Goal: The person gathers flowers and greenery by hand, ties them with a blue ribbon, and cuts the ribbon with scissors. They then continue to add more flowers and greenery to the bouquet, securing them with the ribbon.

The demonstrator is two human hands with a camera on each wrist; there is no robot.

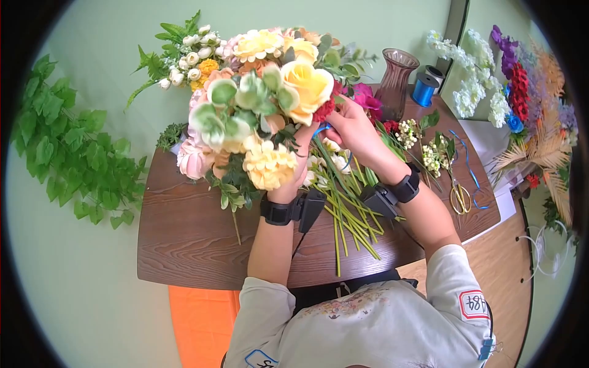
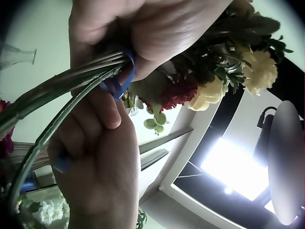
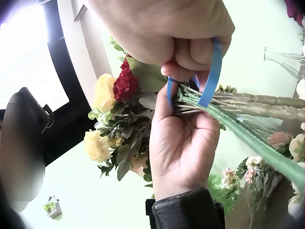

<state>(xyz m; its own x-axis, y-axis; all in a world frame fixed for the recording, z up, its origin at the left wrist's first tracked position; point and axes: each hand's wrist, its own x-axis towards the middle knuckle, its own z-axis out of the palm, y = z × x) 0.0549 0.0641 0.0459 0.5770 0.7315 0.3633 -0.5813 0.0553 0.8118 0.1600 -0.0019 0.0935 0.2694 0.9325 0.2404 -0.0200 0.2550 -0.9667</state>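
A large bouquet of yellow roses, pale blossoms and green leaves (image 1: 245,116) is held over the table. The left hand (image 1: 299,156) grips its bundled stems (image 2: 57,88) just below the blooms; in the right wrist view this hand (image 3: 183,148) has its fingers partly hidden behind the stems. A blue ribbon (image 3: 213,71) loops around the stems. The right hand (image 1: 358,132), beside the left, pinches the ribbon with curled fingers (image 3: 200,52). In the left wrist view, the ribbon (image 2: 125,85) lies against the stems between both hands.
On the table (image 1: 184,239) are long-stemmed white flowers (image 1: 338,162), berry sprigs (image 1: 435,154), gold-handled scissors (image 1: 460,197), a pink glass vase (image 1: 392,86) and a blue ribbon spool (image 1: 424,91). Green vines (image 1: 80,147) hang at left; more flowers (image 1: 518,92) stand at right.
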